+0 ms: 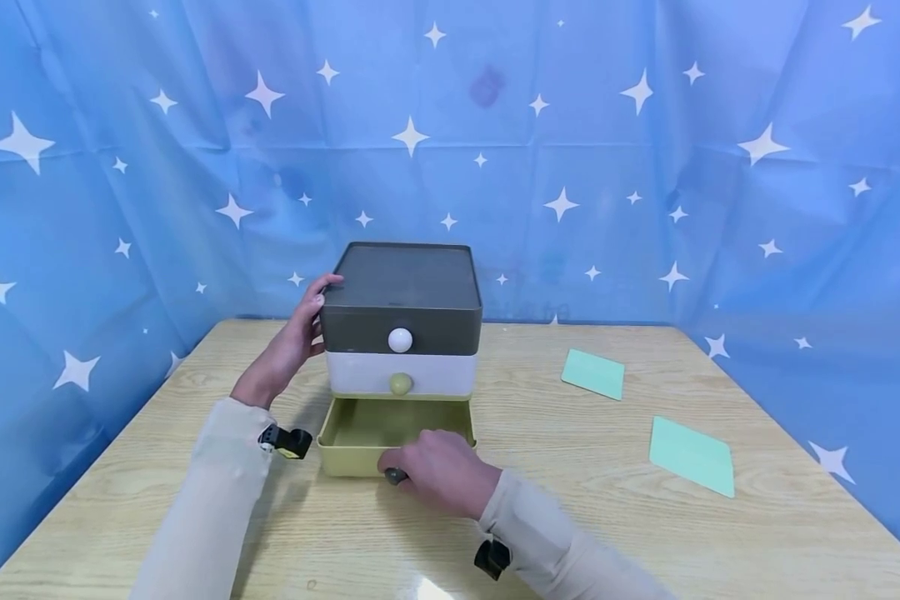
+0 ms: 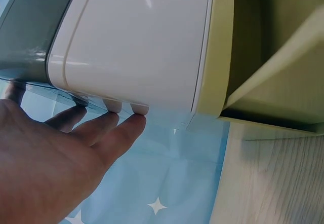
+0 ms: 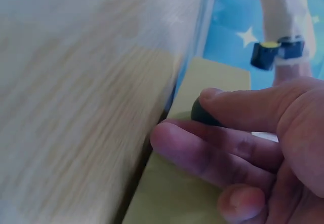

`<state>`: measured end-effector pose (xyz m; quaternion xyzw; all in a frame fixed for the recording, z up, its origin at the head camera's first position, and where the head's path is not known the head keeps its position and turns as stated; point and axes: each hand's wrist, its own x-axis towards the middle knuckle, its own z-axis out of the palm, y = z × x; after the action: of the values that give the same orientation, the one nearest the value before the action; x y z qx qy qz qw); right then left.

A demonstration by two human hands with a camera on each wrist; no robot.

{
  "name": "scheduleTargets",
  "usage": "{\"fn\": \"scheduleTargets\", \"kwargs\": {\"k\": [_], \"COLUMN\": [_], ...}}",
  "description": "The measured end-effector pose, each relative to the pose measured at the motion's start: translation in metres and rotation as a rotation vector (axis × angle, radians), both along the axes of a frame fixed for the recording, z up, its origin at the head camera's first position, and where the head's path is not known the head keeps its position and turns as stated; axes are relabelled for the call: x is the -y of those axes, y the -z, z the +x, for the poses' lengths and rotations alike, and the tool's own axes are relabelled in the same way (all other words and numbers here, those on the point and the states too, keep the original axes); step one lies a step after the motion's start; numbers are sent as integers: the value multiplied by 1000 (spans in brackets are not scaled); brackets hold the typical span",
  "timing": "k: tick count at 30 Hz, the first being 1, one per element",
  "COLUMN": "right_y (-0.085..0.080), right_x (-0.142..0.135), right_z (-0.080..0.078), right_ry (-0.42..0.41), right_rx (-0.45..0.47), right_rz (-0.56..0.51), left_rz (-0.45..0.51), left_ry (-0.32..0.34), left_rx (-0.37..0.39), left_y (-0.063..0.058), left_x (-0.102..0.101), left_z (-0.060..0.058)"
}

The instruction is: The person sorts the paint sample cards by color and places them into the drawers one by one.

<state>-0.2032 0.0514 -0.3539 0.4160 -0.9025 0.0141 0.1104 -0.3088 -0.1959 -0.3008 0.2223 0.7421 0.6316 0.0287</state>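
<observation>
"Off-white cloth, leftmost: left sleeve [image 1: 210,500], creased, with a black device [image 1: 288,442] strapped at its cuff. Next?"

"Left hand [image 1: 288,350]: fingers extended and spread, laid along the side of the drawer unit [image 1: 402,361], not wrapped round anything."

"The unit itself?"

"Smooth, boxy, three tiers, stood on the table [image 1: 607,517] between both hands. Dark grey top tier [image 1: 412,275], rimmed, with a round white knob [image 1: 400,340]; white middle tier [image 1: 360,375] with a pale green knob [image 1: 401,383]; olive-green lower drawer [image 1: 348,462], jutting out, its hollow visible from above."

"Right hand [image 1: 442,471]?"

"At that drawer's front, thumb and fingers drawn together in a pinch on its dark knob [image 1: 395,476]. Right sleeve [image 1: 555,533], same off-white. Then two flat mint-green sheets, four-sided, apart: one farther back [image 1: 593,374], one nearer [image 1: 692,457]."

"Surface and room?"

"Creased blue curtain [image 1: 495,167] at left, behind and right, printed with white four-pointed stars; tabletop in pale wood grain, a bright glare at its near edge."

"Particular to one view?"

"Left wrist: glossy side wall, fingertips [image 2: 136,122] touching it. Right wrist: thumb [image 3: 243,107] across the dark knob, a detail mostly covered by the hand in the head view."
</observation>
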Motion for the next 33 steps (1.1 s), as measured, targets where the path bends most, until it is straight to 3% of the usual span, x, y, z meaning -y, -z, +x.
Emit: {"fn": "scheduleTargets", "kwargs": {"k": [7,18,33], "right_y": [-1,-2,-2], "right_x": [-1,-4,-7], "right_z": [12,23,33], "right_ry": [-44,-74,-108], "right_rx": [-46,14,4], "right_rz": [42,52,53], "left_rz": [9,3,-5], "left_ry": [1,5,5], "left_rx": [0,-4,-17], "left_y": [0,0,0], "left_x": [-1,-1,-1], "left_z": [0,1,2]}}
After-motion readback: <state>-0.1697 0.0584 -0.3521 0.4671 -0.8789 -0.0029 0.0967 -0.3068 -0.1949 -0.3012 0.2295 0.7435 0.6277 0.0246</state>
